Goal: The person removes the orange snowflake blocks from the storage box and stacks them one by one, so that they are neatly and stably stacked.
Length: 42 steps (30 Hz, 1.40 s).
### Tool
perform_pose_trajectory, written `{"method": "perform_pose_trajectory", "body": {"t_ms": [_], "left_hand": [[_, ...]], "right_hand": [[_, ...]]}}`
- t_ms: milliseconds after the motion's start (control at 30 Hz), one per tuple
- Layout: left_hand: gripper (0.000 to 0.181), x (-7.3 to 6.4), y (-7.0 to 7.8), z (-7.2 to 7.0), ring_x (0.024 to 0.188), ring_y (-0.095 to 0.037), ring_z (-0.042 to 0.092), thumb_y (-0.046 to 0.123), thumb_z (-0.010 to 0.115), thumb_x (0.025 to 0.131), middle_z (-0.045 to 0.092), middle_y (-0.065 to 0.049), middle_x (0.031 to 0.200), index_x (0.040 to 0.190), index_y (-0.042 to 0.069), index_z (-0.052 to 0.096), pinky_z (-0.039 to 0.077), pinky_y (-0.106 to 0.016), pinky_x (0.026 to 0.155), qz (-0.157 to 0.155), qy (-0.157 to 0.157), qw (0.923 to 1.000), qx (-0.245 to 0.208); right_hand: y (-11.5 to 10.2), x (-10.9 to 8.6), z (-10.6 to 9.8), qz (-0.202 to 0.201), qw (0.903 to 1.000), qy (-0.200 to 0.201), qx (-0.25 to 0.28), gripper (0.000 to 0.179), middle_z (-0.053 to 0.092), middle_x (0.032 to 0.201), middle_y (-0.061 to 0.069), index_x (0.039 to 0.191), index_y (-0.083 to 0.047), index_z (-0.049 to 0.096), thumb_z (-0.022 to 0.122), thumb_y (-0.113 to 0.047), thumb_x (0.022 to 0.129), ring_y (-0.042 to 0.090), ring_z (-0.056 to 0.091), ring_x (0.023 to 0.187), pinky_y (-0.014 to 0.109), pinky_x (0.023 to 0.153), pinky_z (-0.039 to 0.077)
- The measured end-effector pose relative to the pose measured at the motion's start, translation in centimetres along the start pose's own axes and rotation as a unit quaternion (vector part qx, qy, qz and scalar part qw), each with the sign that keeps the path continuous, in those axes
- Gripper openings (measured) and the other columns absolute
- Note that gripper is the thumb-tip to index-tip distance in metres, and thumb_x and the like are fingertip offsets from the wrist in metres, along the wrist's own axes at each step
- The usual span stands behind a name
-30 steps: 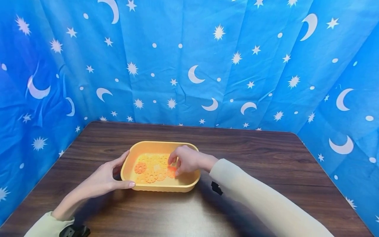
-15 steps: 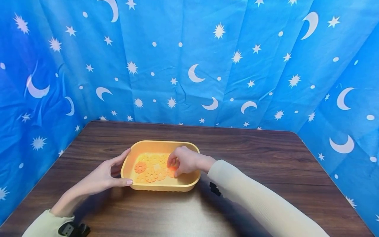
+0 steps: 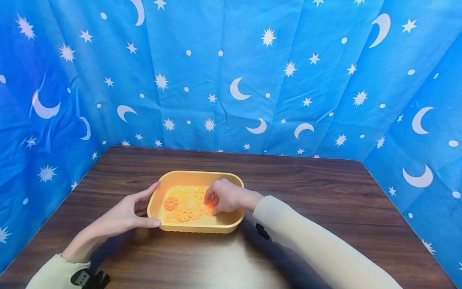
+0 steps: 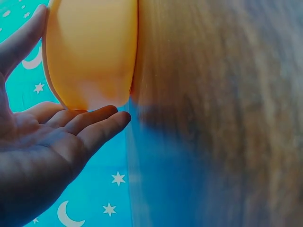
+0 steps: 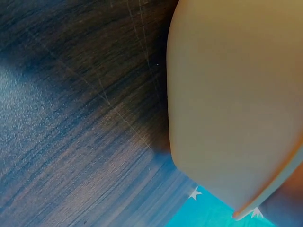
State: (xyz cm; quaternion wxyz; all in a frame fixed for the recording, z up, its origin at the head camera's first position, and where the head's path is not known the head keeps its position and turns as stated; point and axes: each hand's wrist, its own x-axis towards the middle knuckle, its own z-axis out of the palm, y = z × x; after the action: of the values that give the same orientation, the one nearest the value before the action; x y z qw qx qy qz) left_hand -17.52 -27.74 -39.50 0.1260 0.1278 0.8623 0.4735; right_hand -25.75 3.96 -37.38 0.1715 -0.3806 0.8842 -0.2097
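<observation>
A yellow plastic tub [image 3: 198,229] with rounded corners sits on the table, flower-like notched discs [image 3: 185,214] in orange and yellow spread over its floor. Its left end is touched by my left hand [image 3: 122,214], thumb at the front rim and fingers on the far side. In the left wrist view that hand's fingers [image 4: 102,127] stretch nearly straight along the tub's outer wall. My right hand [image 3: 227,195] reaches down inside the tub at the right, thumb and finger pinching a bright orange notched disc [image 3: 208,209]. The right wrist view shows mostly the tub's outer wall [image 5: 227,94], the hand hidden.
The dark wood-grain table [image 3: 306,192] extends around the tub. Behind it and at both sides hangs a blue cloth [image 3: 202,72] with white moons and stars. A darker orange disc [image 3: 171,203] lies in the tub's left part.
My left thumb has slid slightly left along the tub's front rim. The right hand stays at the orange disc, almost still.
</observation>
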Motion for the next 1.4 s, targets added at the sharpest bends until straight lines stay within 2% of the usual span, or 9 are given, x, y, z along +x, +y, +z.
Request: {"method": "perform_pose_trajectory", "body": {"t_ms": [567,833,1100,1267,1400], "left_hand": [[0.113,-0.03,-0.03,-0.05,0.143,-0.05,0.046,0.031,0.088,0.086,0.03,-0.028,0.167,0.17,0.009,0.016,0.049,-0.054,0.107,0.012,-0.004,0.9999,0.001],[0.113,0.01,0.24,-0.01,0.141,-0.05,0.048,0.031,0.089,0.086,0.032,-0.03,0.165,0.17,0.01,0.015,0.051,-0.052,0.105,0.011,-0.005,0.9999,0.003],[0.113,-0.14,0.16,0.0,0.141,-0.05,0.048,0.031,0.089,0.085,0.031,-0.03,0.166,0.17,0.011,0.017,0.051,-0.052,0.105,0.0,-0.001,1.0,0.001],[0.113,-0.1,0.26,-0.06,0.141,-0.052,0.047,0.033,0.089,0.085,0.028,-0.03,0.166,0.17,0.011,0.017,0.05,-0.055,0.105,0.0,0.004,0.9999,0.01],[0.114,-0.01,0.33,0.01,0.14,-0.052,0.047,0.032,0.09,0.085,0.027,-0.03,0.167,0.169,0.01,0.017,0.05,-0.055,0.105,0.004,0.002,0.9999,0.012]], "right_hand": [[-0.03,0.18,0.4,0.011,0.9998,-0.001,-0.016,0.028,0.069,0.088,-0.002,0.106,-0.011,0.079,0.092,-0.006,0.081,0.013,0.059,0.079,0.025,0.076,0.051],[-0.07,-0.03,0.33,-0.009,0.9997,-0.011,-0.019,0.03,0.066,0.086,-0.002,0.095,-0.014,0.07,0.095,-0.011,0.079,0.013,0.057,0.08,0.025,0.075,0.049],[-0.14,-0.3,0.11,-0.01,0.9988,-0.046,-0.01,0.042,0.068,0.094,-0.003,0.112,-0.015,0.072,0.096,-0.011,0.078,0.013,0.059,0.086,0.025,0.078,0.051],[-0.07,-0.33,0.09,-0.021,0.9985,-0.051,-0.006,0.039,0.069,0.092,-0.004,0.111,-0.014,0.077,0.091,0.001,0.078,0.013,0.059,0.082,0.024,0.076,0.052],[0.04,-0.4,0.11,-0.022,0.9986,-0.047,-0.002,0.04,0.069,0.093,-0.003,0.112,-0.013,0.079,0.09,0.004,0.078,0.013,0.059,0.078,0.024,0.075,0.051]]}}
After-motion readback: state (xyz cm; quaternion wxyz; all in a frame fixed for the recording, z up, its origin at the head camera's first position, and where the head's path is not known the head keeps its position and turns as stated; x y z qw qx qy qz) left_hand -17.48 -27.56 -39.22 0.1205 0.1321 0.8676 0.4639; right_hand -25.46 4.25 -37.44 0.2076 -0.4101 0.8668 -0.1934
